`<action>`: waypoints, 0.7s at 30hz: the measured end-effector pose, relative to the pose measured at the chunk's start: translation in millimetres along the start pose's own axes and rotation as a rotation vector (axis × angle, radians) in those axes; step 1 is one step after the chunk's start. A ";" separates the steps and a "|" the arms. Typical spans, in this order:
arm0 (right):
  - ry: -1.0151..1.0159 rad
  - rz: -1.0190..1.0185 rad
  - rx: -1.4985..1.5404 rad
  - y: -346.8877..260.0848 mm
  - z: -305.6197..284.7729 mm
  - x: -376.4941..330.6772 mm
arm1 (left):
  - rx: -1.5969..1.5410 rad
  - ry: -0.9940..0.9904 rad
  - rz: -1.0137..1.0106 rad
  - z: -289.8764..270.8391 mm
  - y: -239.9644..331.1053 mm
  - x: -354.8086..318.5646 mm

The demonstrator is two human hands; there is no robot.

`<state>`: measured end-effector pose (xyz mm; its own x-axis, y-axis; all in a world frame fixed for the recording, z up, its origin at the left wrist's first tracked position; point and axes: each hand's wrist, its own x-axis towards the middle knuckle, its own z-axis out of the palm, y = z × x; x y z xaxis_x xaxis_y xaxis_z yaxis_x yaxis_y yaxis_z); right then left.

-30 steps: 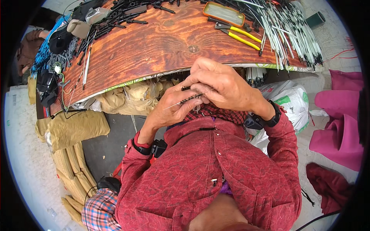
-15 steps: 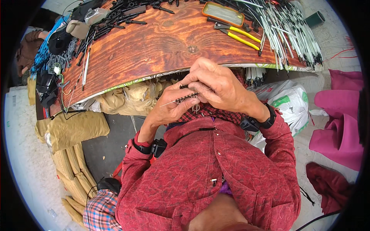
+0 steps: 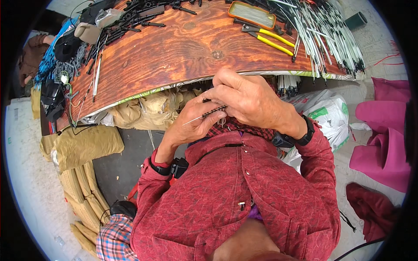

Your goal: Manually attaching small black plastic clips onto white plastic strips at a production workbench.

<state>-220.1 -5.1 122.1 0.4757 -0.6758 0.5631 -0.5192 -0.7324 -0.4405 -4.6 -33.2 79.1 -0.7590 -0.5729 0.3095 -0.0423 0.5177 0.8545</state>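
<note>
The left hand (image 3: 196, 118) is bent at the knuckles, its thumb and fingers pinched narrow on a thin, pale, straight rod with a black, beaded section (image 3: 213, 112). This rod lies slantwise across the left fingers, in front of the torso and just short of the table edge; its bare pale end projects past the left thumb, and its black end runs up to the right fingertips. The right hand (image 3: 250, 102) is curled, fingers bunched close together; whether they grip the rod cannot be told, as the fingertips are hidden. A short black piece (image 3: 206, 100) shows at the left forefinger, its shape mostly covered.

The tabletop is reddish-brown wood (image 3: 174, 56) with bold grain and a dark knot. On it, at the far right, sit a shallow orange-rimmed tray (image 3: 251, 21) of fine pale pins, pliers with smooth yellow handles (image 3: 274, 45), and a loose heap of slender white rods with black tips (image 3: 322, 43). Black, ridged, tube-like parts (image 3: 148, 17) lie along the far edge. Below left rests a crinkled tan wrapped package (image 3: 89, 145). The jacket (image 3: 278, 187) is dark red, finely patterned cloth.
</note>
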 end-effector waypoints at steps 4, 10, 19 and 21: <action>0.042 0.023 0.062 3.5 4.8 -1.7 | -0.013 0.003 0.002 1.4 -0.9 1.5; 0.055 0.053 0.056 3.2 4.6 -1.3 | 0.012 0.006 0.049 1.7 0.6 4.2; 0.053 0.008 -0.013 2.3 4.7 -1.6 | 0.116 0.022 0.036 3.2 9.9 4.1; 0.072 0.010 -0.028 1.5 4.9 -2.1 | 0.128 0.029 0.033 4.2 10.3 3.5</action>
<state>-218.4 -5.1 116.8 0.4187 -0.6749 0.6077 -0.5438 -0.7222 -0.4275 -10.4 -27.2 87.2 -0.7421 -0.5714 0.3504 -0.1014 0.6125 0.7840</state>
